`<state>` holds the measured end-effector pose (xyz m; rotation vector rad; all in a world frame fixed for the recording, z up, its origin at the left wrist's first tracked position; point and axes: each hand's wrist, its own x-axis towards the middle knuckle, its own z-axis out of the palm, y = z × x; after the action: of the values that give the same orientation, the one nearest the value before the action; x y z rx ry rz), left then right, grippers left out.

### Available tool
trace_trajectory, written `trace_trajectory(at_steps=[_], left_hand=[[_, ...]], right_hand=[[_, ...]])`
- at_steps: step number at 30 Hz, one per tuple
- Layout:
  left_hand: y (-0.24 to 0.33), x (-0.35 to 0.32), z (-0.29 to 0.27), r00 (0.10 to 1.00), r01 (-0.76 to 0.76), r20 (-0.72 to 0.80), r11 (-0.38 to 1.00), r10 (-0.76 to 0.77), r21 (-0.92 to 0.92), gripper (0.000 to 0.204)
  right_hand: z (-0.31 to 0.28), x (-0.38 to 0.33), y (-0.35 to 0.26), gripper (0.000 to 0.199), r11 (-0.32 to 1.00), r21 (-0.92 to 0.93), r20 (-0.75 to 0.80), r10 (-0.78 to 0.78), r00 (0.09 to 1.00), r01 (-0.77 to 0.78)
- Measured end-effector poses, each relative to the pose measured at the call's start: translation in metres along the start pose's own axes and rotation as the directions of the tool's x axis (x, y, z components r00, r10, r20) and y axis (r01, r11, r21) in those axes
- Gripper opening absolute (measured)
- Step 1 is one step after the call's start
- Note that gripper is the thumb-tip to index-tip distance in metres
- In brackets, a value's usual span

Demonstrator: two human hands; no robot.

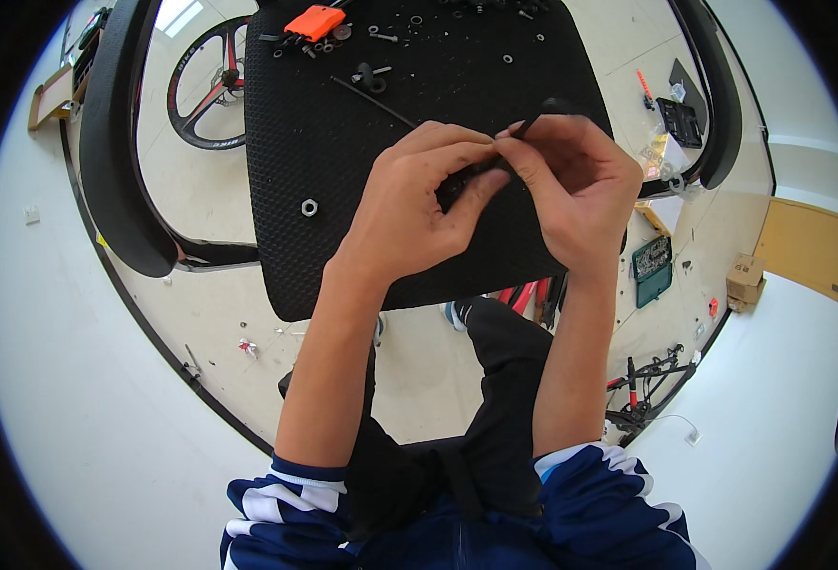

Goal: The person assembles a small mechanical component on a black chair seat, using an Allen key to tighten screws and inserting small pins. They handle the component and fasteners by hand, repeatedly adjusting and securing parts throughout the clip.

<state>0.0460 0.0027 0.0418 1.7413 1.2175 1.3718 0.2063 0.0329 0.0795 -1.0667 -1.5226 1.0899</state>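
Observation:
Over a black textured chair seat (pixel 295 275), my two hands meet fingertip to fingertip. My left hand (pixel 409 199) is closed round a small dark part (pixel 450 193), mostly hidden by the fingers. My right hand (pixel 580 195) pinches a thin black piece (pixel 527 124) between thumb and forefinger; its kind is unclear. A thin dark rod (pixel 371 101) runs from beyond my left knuckles toward the upper left; whether it is held or lying there cannot be seen. Left of my left hand, a silver hex nut (pixel 310 207) lies on the seat.
Small bolts (pixel 384 37), washers and black fittings (pixel 370 78) lie along the seat's far part, beside an orange piece (pixel 314 23). Black armrests (pixel 120 142) flank the seat. On the floor are a wheel (pixel 226 81), a green toolbox (pixel 652 271) and a cardboard box (pixel 745 278).

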Motion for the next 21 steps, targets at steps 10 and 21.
trace_trajectory(at_steps=[10, 21], left_hand=[[-0.002, -0.001, 0.002, 0.997, -0.012, -0.078, 0.999, 0.016, 0.051, 0.018], [0.001, 0.0, 0.003, 0.999, 0.013, -0.045, 0.998, -0.011, 0.06, 0.023]], right_hand=[[0.005, 0.004, -0.006, 0.019, 0.968, 0.252, 0.017, 0.015, 1.0, -0.019], [-0.009, 0.0, 0.003, 0.02, 0.997, -0.078, -0.021, 0.017, 1.0, -0.018]])
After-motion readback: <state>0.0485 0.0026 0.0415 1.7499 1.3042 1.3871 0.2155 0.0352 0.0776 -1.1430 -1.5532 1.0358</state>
